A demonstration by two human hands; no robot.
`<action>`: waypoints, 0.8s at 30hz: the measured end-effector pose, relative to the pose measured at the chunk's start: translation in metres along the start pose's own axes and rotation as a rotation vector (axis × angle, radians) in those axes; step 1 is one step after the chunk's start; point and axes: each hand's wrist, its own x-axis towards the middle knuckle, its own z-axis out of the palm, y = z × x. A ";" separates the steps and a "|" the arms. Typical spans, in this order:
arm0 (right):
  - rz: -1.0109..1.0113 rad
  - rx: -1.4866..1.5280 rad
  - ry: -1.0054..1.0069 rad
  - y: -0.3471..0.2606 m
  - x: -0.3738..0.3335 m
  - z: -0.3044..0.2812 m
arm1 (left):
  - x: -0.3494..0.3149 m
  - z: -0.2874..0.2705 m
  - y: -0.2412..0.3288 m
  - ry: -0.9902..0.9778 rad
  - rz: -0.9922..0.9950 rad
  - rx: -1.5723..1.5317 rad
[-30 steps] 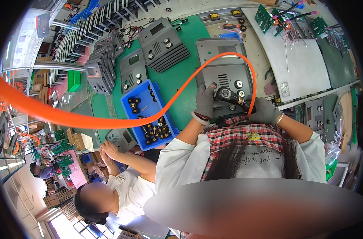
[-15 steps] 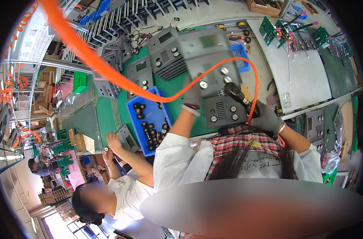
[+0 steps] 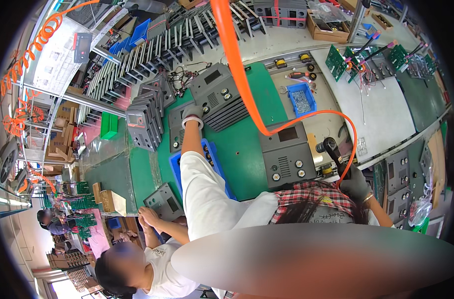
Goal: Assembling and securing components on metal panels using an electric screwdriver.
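My left hand (image 3: 193, 113), in a grey glove, is stretched to the far left, its fingers closed at the edge of a grey panel (image 3: 176, 130) beside a stack of similar panels (image 3: 219, 97). The fingertips are partly hidden. My gloved right hand (image 3: 355, 184) is wrapped round a black power driver (image 3: 334, 152), whose head is apart from the work. An orange air hose (image 3: 354, 139) runs beside it. Just left of the driver lies a grey panel (image 3: 287, 152) with a window, vent slots and three round metal-nutted fittings.
A blue bin (image 3: 176, 167) is partly hidden under my left arm. A small blue tray (image 3: 302, 101) of screws stands beyond the panel. At left, a co-worker's hands (image 3: 148, 218) are near another panel (image 3: 164, 202). Green circuit boards (image 3: 336, 62) stand far right.
My left hand has moved left from the middle of the bench. A panel that overlapped the front one is gone from there. My right hand has drawn the driver back to the right.
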 end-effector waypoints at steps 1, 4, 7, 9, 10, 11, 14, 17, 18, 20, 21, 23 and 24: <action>0.028 0.018 -0.007 0.001 -0.001 0.001 | 0.004 0.004 0.002 -0.027 0.001 0.032; 0.057 0.001 -0.019 -0.002 0.000 0.002 | 0.012 0.011 0.007 -0.115 0.073 0.195; 0.044 -0.067 -0.062 -0.008 -0.002 -0.003 | 0.008 0.011 0.015 0.025 -0.172 -0.095; 0.045 0.024 -0.137 -0.012 -0.004 -0.008 | -0.001 0.005 0.024 0.276 -0.468 -0.609; 0.092 0.105 -0.185 -0.015 -0.003 -0.010 | -0.010 0.002 0.029 0.483 -0.480 -0.662; 0.115 0.213 -0.251 -0.017 -0.003 -0.013 | -0.022 0.000 0.038 0.670 -0.421 -0.700; 0.114 0.022 -0.290 -0.018 0.000 -0.021 | -0.066 0.003 0.063 1.040 -0.096 -0.787; 0.069 -0.127 -0.289 -0.015 0.008 -0.025 | -0.117 0.029 0.108 0.969 0.132 -0.639; 0.013 -0.154 -0.274 -0.014 0.012 -0.027 | -0.137 0.042 0.122 0.602 0.089 -0.559; -0.011 -0.258 -0.300 -0.010 0.020 -0.027 | -0.171 0.068 0.154 0.282 0.098 -0.599; -0.054 -0.269 -0.300 -0.009 0.025 -0.029 | -0.195 0.082 0.171 0.147 0.008 -0.635; -0.038 -0.363 -0.397 -0.008 0.036 -0.029 | -0.223 0.101 0.195 -0.025 0.071 -0.600; -0.059 -0.303 -0.463 -0.006 0.038 -0.026 | -0.238 0.107 0.203 -0.133 0.071 -0.576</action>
